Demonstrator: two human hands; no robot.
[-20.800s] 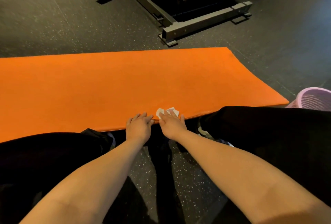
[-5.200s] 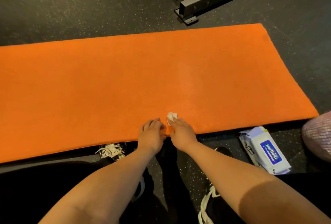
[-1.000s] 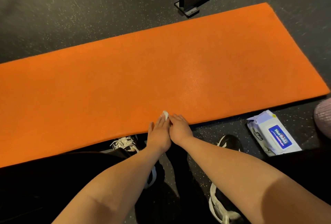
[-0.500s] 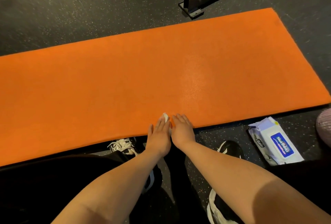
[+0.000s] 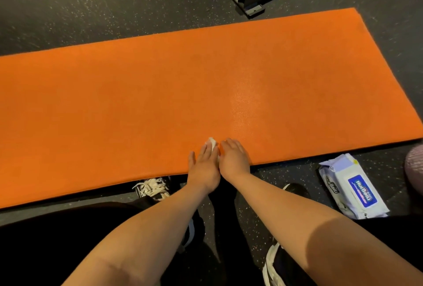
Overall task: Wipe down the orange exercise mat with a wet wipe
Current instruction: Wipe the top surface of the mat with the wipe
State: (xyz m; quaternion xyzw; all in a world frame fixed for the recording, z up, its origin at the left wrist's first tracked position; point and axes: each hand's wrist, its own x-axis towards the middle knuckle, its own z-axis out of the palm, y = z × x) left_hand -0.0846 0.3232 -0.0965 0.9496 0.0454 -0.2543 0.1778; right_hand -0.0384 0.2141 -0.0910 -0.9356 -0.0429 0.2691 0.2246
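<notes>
Orange mat [image 5: 137, 102], wipe [image 5: 212, 142] shifted under left hand [image 5: 202, 169]

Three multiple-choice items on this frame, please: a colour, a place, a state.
1. The exercise mat is: A blue; B orange; C grey.
2. The wipe pack lies: A on the mat; B on the floor beside the mat's near edge; C in a hand.
3. The left hand and right hand are: A flat on the mat, side by side; B fisted in the air; C apart, one raised.
1 B, its surface is orange. 2 B, it rests on floor off the mat. 3 A, straight fingers press down, the white wipe showing by the left fingertips.
</notes>
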